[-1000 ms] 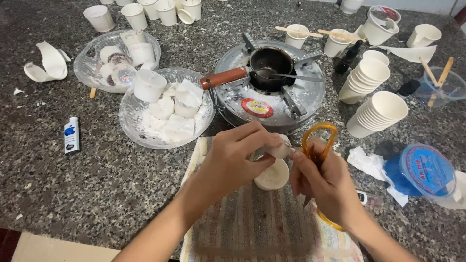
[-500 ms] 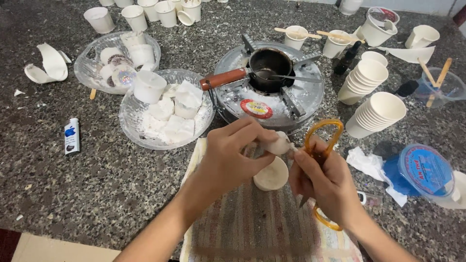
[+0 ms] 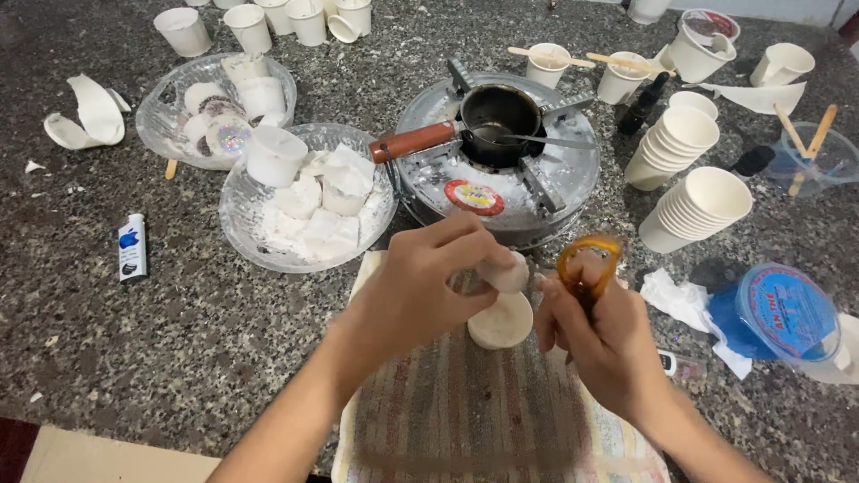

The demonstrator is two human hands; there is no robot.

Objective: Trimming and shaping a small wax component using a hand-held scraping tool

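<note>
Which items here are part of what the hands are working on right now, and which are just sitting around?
In hand:
left hand
right hand
round off-white wax piece
orange-handled scissors
striped woven cloth

Lying about:
small black pan with red handle
stacked white paper cups
clear plastic bowl of white chunks
blue-lidded tub

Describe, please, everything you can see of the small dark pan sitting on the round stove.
The small pan is round, deep and blackened, metal by its look, with a reddish-brown handle pointing left over the stove's rim. It stands upright on the pot supports at the centre of the round silvery stove, whose top is dusted white. A metal utensil rests in it, its handle jutting right. Neither hand touches it.
</note>
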